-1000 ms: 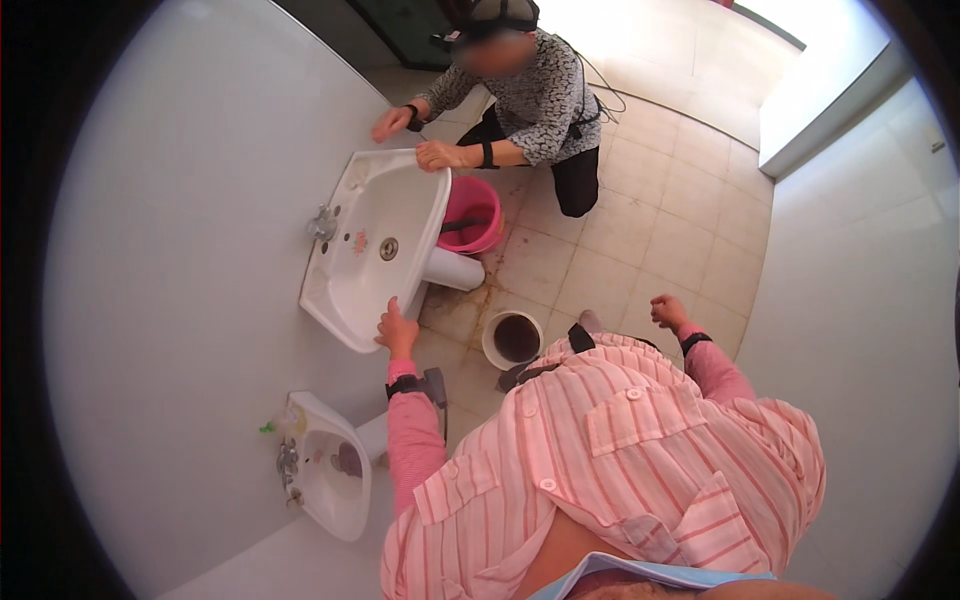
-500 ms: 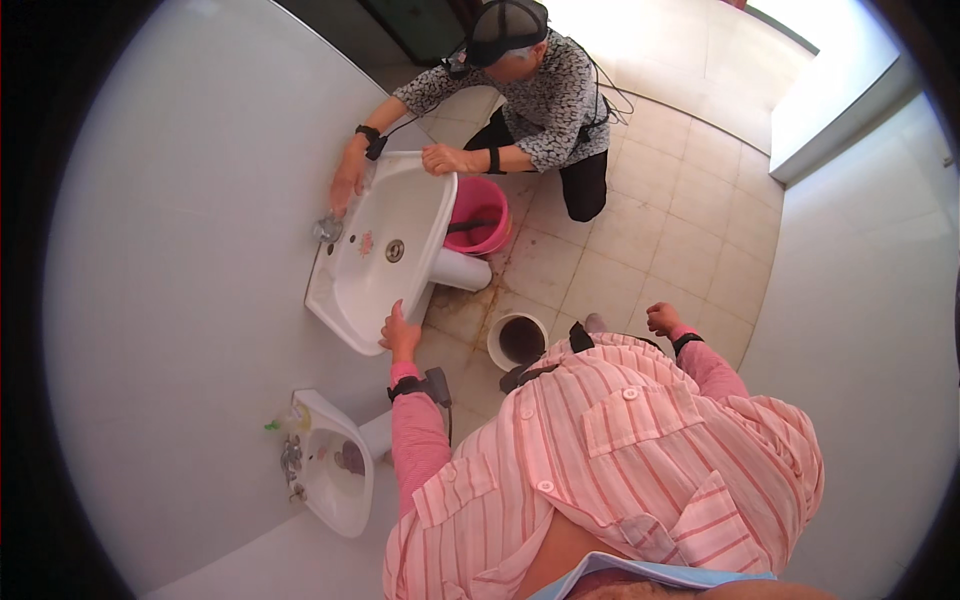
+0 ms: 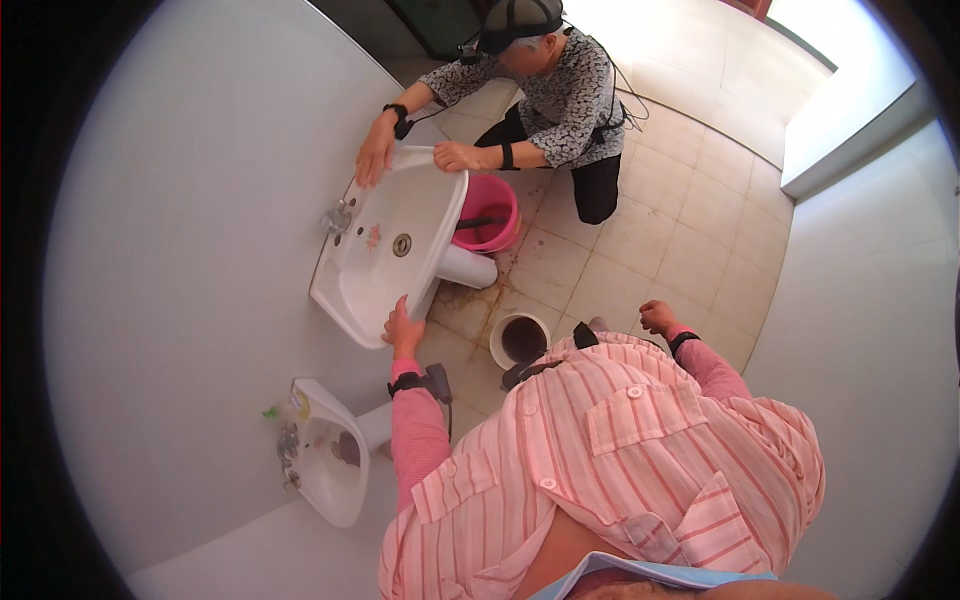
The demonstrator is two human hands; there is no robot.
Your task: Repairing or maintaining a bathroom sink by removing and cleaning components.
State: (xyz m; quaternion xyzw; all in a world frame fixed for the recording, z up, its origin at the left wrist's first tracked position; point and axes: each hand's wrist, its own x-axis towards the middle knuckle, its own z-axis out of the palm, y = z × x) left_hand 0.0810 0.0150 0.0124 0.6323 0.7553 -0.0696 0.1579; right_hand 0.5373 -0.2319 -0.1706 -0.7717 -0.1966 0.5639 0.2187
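A white pedestal washbasin [image 3: 400, 205] stands against the left wall, with a metal tap [image 3: 337, 217] at its back edge and a round drain [image 3: 402, 245] in its bowl. My left hand [image 3: 403, 326] grips its near front rim, thumb pointing up along the edge. Away from the basin, my right hand [image 3: 657, 318] is held in a loose fist over the floor, and nothing shows in it. Across from me a crouching person [image 3: 545, 95] rests one hand [image 3: 375, 150] by the basin's back corner and the other [image 3: 458, 156] on its far front rim.
A pink bucket [image 3: 505, 240] with a dark object inside stands beside the basin's pedestal [image 3: 470, 268]. Near my feet is a white bucket [image 3: 497, 350] holding dark liquid. A smaller washbasin [image 3: 345, 505] is at the lower left. Stains mark the tiled floor [image 3: 640, 245].
The other person's hand near the tap has drawn back toward the basin's far corner. My left hand stays on the rim, and my right hand remains closed. The view has shifted slightly.
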